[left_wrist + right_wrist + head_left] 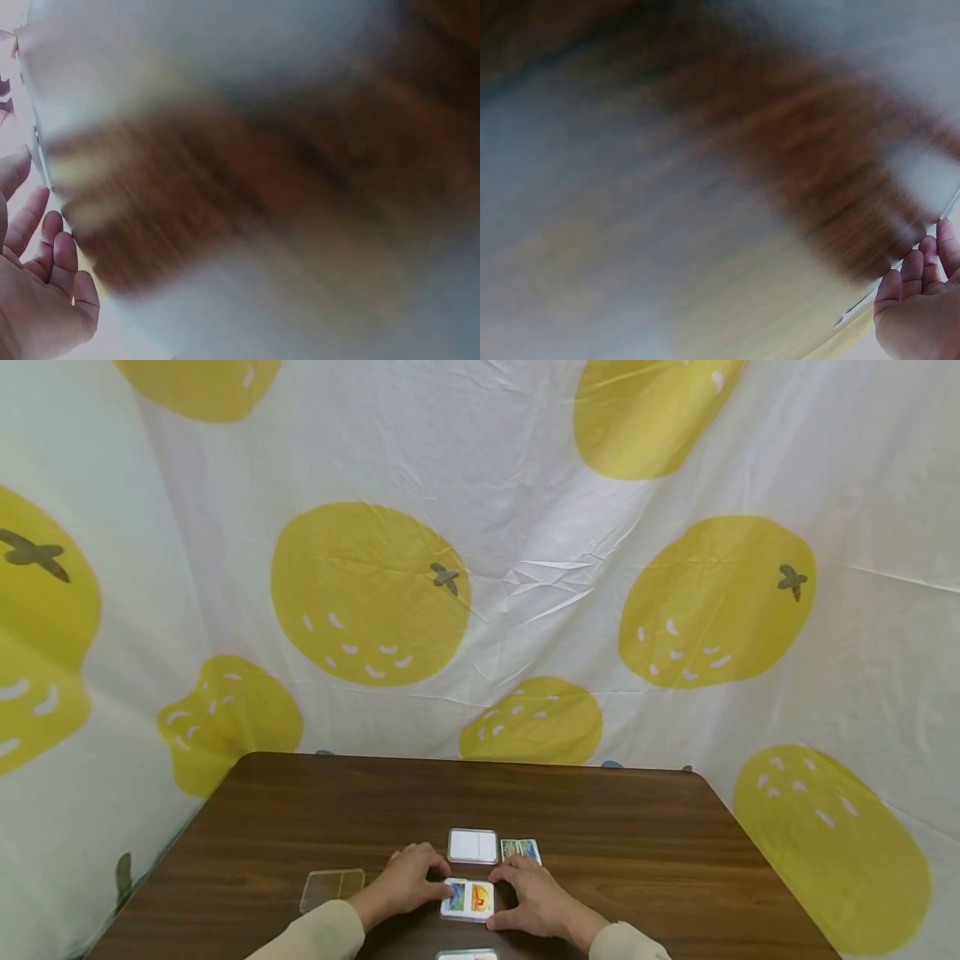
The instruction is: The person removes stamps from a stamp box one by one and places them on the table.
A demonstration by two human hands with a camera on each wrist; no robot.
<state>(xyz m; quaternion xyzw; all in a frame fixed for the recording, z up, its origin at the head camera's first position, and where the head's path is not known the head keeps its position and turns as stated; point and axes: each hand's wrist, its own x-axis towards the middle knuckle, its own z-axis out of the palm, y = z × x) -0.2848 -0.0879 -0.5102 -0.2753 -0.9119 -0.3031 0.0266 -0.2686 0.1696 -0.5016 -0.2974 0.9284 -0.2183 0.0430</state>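
A flat white-bordered card case (480, 913) with two small colourful pictures lies on the table between the hands in the head view. My left hand (407, 878) holds its left side, the thumb on the edge and the fingers by the upper left corner. Across from it, my right hand (536, 900) grips the right side, with a fingertip by the upper corner and the thumb by the lower one. In the wrist views the left hand (45, 277) and right hand (919, 300) appear only at the frame edges, and the table is blurred.
Behind the held case lie a blank white case (473, 846) and some picture cards (521, 847). A clear plastic cover (322, 887) rests left of the left hand. Another case (467, 955) is cut off at the bottom. A lemon-patterned cloth (540, 635) hangs behind the brown table (637, 827).
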